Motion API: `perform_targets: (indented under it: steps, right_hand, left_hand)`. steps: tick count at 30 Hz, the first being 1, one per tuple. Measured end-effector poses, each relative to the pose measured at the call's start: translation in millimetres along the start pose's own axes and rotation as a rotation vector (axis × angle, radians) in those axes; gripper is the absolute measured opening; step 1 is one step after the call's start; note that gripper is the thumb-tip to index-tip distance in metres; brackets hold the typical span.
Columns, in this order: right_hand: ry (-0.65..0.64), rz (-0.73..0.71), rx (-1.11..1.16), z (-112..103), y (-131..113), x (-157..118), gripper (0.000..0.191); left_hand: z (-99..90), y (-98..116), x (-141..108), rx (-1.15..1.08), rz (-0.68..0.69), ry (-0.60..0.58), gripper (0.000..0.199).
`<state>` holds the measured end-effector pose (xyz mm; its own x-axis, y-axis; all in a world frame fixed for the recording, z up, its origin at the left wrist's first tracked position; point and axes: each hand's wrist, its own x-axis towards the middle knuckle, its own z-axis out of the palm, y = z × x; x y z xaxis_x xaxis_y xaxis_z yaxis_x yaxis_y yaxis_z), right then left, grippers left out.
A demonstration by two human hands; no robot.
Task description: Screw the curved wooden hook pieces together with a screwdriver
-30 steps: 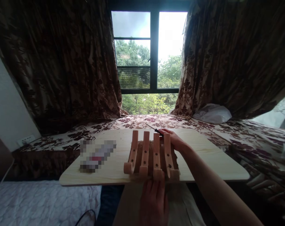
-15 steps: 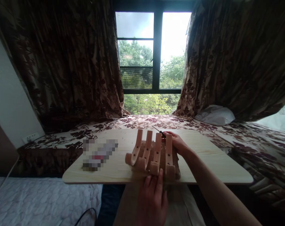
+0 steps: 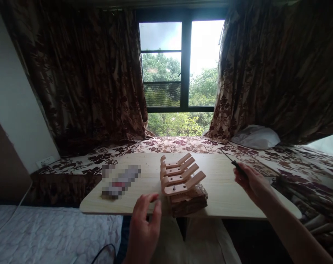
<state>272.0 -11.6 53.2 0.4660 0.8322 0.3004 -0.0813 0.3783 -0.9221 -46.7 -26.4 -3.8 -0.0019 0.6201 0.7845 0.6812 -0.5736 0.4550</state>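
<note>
A wooden hook rack (image 3: 180, 176) with several curved, pale hooks rests on a brown block (image 3: 188, 201) that looks like layered cardboard, near the front edge of the table (image 3: 224, 194). Dark screw heads show along the hooks, and the one on the nearest hook sticks up. Just left of the rack is my left hand (image 3: 146, 216), its fingers apart and holding nothing. My right hand (image 3: 249, 179), off to the right above the table, is wrapped round the dark handle of a screwdriver (image 3: 238, 168). The screwdriver's thin shaft points up and to the left.
A blurred-out flat object (image 3: 121, 181) lies on the table's left side. Behind the table is a ledge with flowered cloth (image 3: 166, 145), and on it sits a white bag (image 3: 256, 136). Bedding (image 3: 53, 234) and a dark cable (image 3: 103, 251) are at lower left.
The hook rack has turned and now lies on the block with its hooks facing up. My left hand has come off it to the left. My right hand has moved right with the screwdriver.
</note>
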Motion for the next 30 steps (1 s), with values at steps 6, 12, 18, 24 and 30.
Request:
perform_targets:
  steps: [6,12,18,24,30]
  right_hand:
    - [-0.435,-0.177,-0.314,44,-49,-6,0.028]
    - [-0.722,-0.316,-0.529,94,-51,-7,0.014]
    - [-0.827,-0.374,-0.669,101,-51,-3,0.016]
    - [-0.790,-0.463,-0.784,119,-58,-12,0.018]
    - [-0.724,-0.547,-0.892,140,-54,-12,0.015]
  left_hand:
    - [20.1,22,-11,0.053,0.184,-0.143,0.042]
    - [25.7,12,-6,0.112,0.228,-0.216,0.046]
    - [6.3,-4,10,0.073,0.195,-0.276,0.043]
    - [11.4,-5,15,0.088,0.134,-0.273,0.049]
    - [24.2,-2,15,0.078,0.130,-0.281,0.050]
